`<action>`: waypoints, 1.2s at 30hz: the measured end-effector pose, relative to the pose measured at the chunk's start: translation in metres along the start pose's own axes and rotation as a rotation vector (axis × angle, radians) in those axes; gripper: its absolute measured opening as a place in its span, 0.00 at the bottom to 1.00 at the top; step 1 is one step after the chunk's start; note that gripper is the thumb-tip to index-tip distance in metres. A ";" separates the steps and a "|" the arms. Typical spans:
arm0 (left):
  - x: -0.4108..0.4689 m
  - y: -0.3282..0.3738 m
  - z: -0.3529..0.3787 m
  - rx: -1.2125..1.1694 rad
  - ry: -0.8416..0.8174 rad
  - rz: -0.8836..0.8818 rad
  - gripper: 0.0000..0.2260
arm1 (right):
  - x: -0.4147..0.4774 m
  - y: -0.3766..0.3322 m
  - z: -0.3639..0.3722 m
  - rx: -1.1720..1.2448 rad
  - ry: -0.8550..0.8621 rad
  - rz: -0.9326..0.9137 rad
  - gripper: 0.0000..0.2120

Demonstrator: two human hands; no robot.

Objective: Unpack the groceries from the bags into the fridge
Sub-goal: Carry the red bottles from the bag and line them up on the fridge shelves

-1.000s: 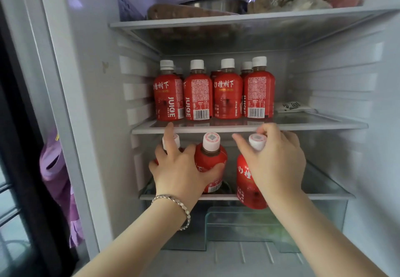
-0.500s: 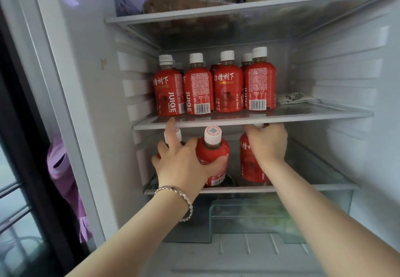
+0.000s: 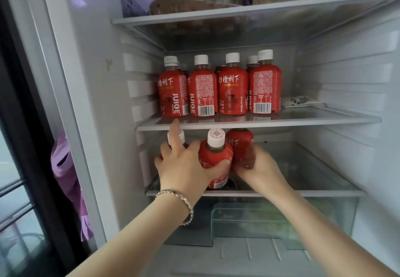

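**A:** Head view: how are the hands?
**B:** Left hand, arm outstretched, curls round a bottle, forefinger raised. Right hand clasps the base of a second bottle.
**A:** And the bottles?
**B:** Both upright, at the lower shelf's left end.

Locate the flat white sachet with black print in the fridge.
Head view, right side: the flat white sachet with black print lies on the middle glass shelf, just right of the row of red white-capped juice bottles.
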State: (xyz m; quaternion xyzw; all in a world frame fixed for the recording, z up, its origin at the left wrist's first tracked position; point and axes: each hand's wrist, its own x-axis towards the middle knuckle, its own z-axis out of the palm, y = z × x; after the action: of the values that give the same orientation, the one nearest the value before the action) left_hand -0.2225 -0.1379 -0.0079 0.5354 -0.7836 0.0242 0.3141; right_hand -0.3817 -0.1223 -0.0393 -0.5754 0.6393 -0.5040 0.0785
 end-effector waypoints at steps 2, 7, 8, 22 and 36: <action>0.000 -0.001 0.000 0.004 -0.001 -0.001 0.28 | -0.012 -0.013 0.004 0.215 -0.106 -0.179 0.30; 0.000 -0.003 0.002 0.030 0.003 0.023 0.21 | -0.009 -0.035 0.018 0.402 -0.236 -0.206 0.24; -0.001 -0.004 0.002 0.021 0.009 0.035 0.22 | -0.006 -0.034 0.023 0.366 -0.129 -0.197 0.21; -0.014 -0.032 0.017 -0.852 0.078 -0.297 0.42 | 0.004 -0.034 0.035 0.564 0.241 0.167 0.16; -0.019 -0.050 0.009 -0.561 0.044 0.009 0.36 | 0.002 -0.029 0.034 0.558 0.266 0.124 0.13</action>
State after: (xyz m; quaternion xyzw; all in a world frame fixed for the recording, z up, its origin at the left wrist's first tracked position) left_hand -0.1800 -0.1468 -0.0401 0.4234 -0.7550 -0.1808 0.4670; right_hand -0.3403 -0.1377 -0.0337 -0.4205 0.5150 -0.7251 0.1795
